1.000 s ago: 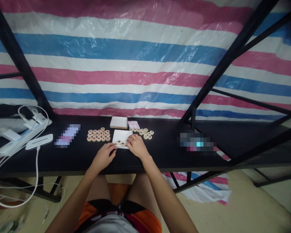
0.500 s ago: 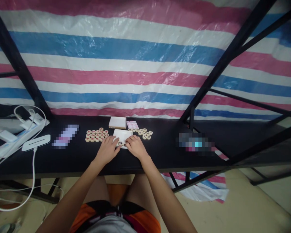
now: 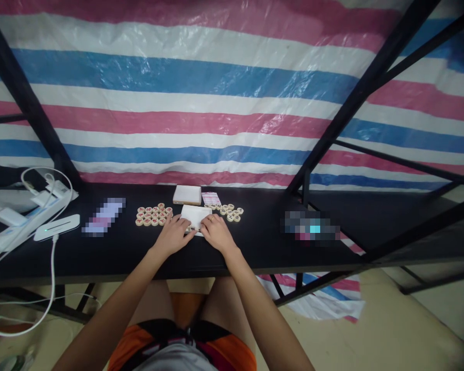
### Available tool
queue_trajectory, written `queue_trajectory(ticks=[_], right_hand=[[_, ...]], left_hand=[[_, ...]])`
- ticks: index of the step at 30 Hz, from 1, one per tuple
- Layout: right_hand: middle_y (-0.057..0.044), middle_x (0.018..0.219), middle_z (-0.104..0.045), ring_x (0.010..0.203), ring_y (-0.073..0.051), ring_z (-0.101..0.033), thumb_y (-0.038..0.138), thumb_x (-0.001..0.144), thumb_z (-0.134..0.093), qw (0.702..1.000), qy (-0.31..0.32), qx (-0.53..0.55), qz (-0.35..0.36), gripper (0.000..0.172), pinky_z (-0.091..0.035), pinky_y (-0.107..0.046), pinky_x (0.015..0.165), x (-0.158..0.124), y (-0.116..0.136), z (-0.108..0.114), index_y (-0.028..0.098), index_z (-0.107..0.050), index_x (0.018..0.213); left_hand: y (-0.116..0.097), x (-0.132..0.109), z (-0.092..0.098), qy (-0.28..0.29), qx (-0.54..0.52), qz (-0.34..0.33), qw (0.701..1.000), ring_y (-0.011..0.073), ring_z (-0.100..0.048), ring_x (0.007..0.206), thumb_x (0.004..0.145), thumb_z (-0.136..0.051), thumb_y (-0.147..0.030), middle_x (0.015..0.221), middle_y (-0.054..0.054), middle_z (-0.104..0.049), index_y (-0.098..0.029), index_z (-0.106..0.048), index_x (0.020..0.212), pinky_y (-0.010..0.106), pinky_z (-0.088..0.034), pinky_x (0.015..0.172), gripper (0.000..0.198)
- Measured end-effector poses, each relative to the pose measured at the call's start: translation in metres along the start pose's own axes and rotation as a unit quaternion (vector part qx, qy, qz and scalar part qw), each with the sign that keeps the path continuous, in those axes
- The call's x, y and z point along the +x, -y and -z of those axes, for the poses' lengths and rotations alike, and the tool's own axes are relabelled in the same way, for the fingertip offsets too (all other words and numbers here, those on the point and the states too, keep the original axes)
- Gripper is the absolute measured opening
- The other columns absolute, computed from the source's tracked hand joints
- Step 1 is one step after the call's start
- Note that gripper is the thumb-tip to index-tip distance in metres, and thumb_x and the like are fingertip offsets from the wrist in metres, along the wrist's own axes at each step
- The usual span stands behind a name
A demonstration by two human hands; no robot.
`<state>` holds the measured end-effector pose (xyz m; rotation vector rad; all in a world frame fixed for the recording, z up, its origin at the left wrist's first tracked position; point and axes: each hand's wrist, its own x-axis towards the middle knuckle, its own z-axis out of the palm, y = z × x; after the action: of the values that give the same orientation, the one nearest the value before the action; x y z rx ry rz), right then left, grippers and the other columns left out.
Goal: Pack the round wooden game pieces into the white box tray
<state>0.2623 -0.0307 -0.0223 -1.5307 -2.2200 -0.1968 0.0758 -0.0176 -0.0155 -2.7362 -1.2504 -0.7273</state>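
A shallow white box (image 3: 196, 212) lies on the black table between my two hands. A few xiangqi pieces (image 3: 194, 229) with black characters line up inside it along its near edge, partly covered by my fingers. My left hand (image 3: 173, 234) is curled over the box's left side, its thumb reaching along the near edge by the pieces. Over the right side bends my right hand (image 3: 217, 233), with a ring on one finger and its fingertips inside the rim. Whether either hand pinches a piece is hidden.
Red-lettered xiangqi pieces (image 3: 151, 216) sit in rows at left; black-lettered pieces (image 3: 231, 212) lie loosely at right. Behind are another white box (image 3: 187, 194) and a pink-and-white paper (image 3: 211, 198). A blurred phone-like object (image 3: 105, 216), cabled white device (image 3: 58, 226) and power strip (image 3: 31, 219) lie left.
My fingers shift slightly at the box, with the left thumb and right fingertips covering more of the pieces. The box and the piece groups stay in place.
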Motion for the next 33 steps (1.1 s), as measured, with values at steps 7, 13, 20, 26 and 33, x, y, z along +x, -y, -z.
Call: queue_trajectory(ticks=[7, 13, 20, 26, 33], right_hand=[[-0.008, 0.093, -0.060, 0.096, -0.021, -0.048, 0.020, 0.088, -0.047, 1.000, -0.004, 0.004, -0.004, 0.016, -0.034, -0.032, 0.083, 0.000, -0.001, -0.002, 0.017, -0.062, 0.091], [-0.007, 0.093, -0.060, 0.095, -0.021, -0.048, 0.019, 0.088, -0.046, 1.000, -0.006, 0.011, -0.004, 0.017, -0.034, -0.031, 0.083, 0.000, -0.002, -0.003, 0.018, -0.063, 0.091], [-0.008, 0.100, -0.059, 0.096, -0.022, -0.048, 0.013, 0.087, -0.042, 0.999, -0.010, 0.042, -0.008, 0.023, -0.035, -0.032, 0.084, -0.001, -0.004, -0.001, 0.017, -0.061, 0.098], [-0.007, 0.100, -0.059, 0.096, -0.021, -0.047, 0.004, 0.082, -0.038, 0.996, -0.045, 0.070, -0.023, 0.031, -0.037, -0.032, 0.085, -0.003, -0.007, 0.001, 0.017, -0.061, 0.099], [-0.011, 0.104, -0.061, 0.103, -0.025, -0.049, 0.031, 0.083, -0.055, 0.992, -0.047, 0.064, 0.099, 0.028, -0.034, -0.040, 0.095, -0.001, 0.008, 0.000, 0.016, -0.061, 0.107]], left_hand=[[0.000, -0.002, -0.001, 0.004, -0.007, -0.017, 1.000, 0.0229, -0.054, 0.101, 0.087, -0.050, -0.034, 0.093, 0.005, -0.064, -0.021, -0.062, 0.095, 0.051, -0.022, 0.108, 0.019], [0.002, -0.003, -0.002, 0.015, -0.017, -0.021, 1.000, 0.0214, -0.054, 0.095, 0.087, -0.050, -0.031, 0.091, 0.004, -0.062, -0.021, -0.061, 0.093, 0.047, -0.027, 0.106, 0.016], [-0.001, -0.007, 0.004, -0.006, -0.031, -0.021, 0.999, 0.0225, -0.052, 0.102, 0.088, -0.049, -0.030, 0.103, 0.007, -0.060, -0.019, -0.059, 0.105, 0.044, -0.030, 0.104, 0.023], [-0.003, -0.028, 0.007, -0.038, -0.047, 0.025, 0.998, 0.0233, -0.052, 0.103, 0.089, -0.044, -0.024, 0.107, 0.009, -0.058, -0.019, -0.060, 0.106, 0.039, -0.042, 0.089, 0.023], [-0.004, -0.035, 0.005, -0.042, -0.052, -0.004, 0.998, 0.0210, -0.053, 0.097, 0.090, -0.043, -0.021, 0.099, 0.008, -0.059, -0.017, -0.061, 0.098, 0.038, -0.045, 0.088, 0.021]])
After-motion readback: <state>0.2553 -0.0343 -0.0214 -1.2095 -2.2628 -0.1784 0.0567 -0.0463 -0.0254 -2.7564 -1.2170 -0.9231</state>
